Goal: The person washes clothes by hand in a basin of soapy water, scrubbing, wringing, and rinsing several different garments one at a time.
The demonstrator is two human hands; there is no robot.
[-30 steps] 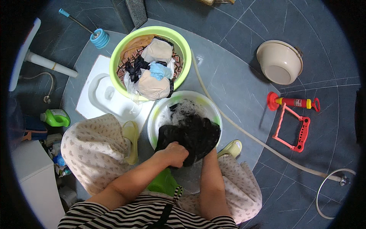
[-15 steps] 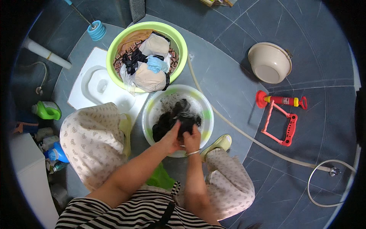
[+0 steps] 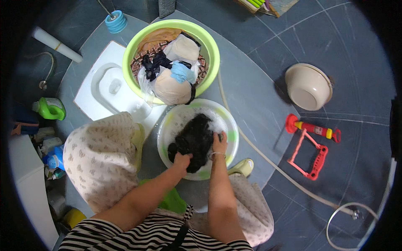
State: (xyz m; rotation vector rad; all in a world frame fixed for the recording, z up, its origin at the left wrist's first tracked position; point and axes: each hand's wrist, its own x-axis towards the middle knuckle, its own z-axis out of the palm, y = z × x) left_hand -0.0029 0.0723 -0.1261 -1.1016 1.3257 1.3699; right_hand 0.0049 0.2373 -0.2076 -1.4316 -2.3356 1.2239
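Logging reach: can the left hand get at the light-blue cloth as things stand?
Probably yes: the light-blue cloth lies uncovered on top in the green tub, past the basin, though the left hand is on the black cloth.

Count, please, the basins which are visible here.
3: a lime basin holding laundry at top, a white-green basin with black cloth below it, and a beige basin at right. Others may be hidden.
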